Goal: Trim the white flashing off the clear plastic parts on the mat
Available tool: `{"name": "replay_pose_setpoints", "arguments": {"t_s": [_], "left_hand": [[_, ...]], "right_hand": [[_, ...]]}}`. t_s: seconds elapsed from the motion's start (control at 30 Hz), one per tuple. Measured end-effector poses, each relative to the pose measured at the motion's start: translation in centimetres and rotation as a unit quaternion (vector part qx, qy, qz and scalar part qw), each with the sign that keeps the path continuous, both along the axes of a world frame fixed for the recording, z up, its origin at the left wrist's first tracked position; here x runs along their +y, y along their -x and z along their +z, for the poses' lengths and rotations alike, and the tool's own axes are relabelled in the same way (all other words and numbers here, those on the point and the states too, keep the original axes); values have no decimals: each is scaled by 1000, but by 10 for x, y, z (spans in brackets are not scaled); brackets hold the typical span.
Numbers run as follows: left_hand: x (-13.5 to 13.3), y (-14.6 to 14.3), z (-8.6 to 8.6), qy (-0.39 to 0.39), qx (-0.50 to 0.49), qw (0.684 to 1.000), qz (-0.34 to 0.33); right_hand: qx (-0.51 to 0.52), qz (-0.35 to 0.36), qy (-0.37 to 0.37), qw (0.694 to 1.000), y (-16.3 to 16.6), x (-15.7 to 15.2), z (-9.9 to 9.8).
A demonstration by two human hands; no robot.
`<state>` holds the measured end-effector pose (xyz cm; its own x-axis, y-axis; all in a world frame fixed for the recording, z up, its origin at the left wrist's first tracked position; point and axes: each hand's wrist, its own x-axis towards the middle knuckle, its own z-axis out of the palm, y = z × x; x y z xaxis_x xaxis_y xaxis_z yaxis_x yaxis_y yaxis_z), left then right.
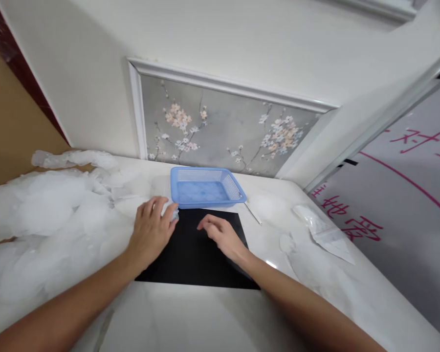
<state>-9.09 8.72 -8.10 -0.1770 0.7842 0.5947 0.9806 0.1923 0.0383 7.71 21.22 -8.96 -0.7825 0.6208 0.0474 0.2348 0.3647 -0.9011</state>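
Note:
My left hand point(152, 232) is over the left edge of a black mat point(205, 259), with curved fingers and thumb around a small, clear, bluish plastic piece point(175, 214). Most of that piece is hidden behind the fingers. Above the middle of the mat is my right hand point(223, 235), its fingers bent inward and thumb and forefinger close together. Whatever may be between those fingertips is too small or hidden to make out. Just beyond the mat stands a shallow blue plastic basket point(209, 203) with mesh sides.
A heap of translucent white plastic bags point(58, 205) covers the left side of the marbled white table point(161, 313). A thin white stick point(253, 213) lies right of the basket. Farther right is a clear plastic packet point(328, 234). A wall with a floral panel point(220, 127) rises behind.

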Motion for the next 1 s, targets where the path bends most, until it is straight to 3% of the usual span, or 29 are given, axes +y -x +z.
{"name": "replay_pose_setpoints", "arguments": {"t_s": [0.07, 0.17, 0.27, 0.37, 0.5, 0.63, 0.77, 0.9, 1.0], "left_hand": [[0, 12, 2, 53, 13, 998, 31], [1, 22, 3, 120, 10, 992, 45], [0, 25, 6, 112, 17, 992, 58], [-1, 22, 9, 78, 4, 996, 47], [-1, 11, 8, 45, -87, 994, -52], [-1, 3, -4, 55, -175, 974, -135], [0, 9, -13, 81, -188, 972, -119], [2, 10, -6, 66, -175, 978, -98], [3, -5, 1, 64, -202, 968, -133]], "right_hand": [[-85, -4, -172, 981, 20, -5, 2], [-142, 30, -388, 910, 55, -13, -2], [-130, 76, -490, 859, 72, -14, -6], [-72, 102, -529, 839, 60, -5, -8], [-30, 86, -510, 855, 9, 18, -15], [-17, 69, -404, 912, -39, 39, -28], [18, 43, -277, 960, -57, 46, -32], [31, -1, -223, 974, -57, 47, -29], [47, -37, -191, 980, -57, 49, -27]]}}
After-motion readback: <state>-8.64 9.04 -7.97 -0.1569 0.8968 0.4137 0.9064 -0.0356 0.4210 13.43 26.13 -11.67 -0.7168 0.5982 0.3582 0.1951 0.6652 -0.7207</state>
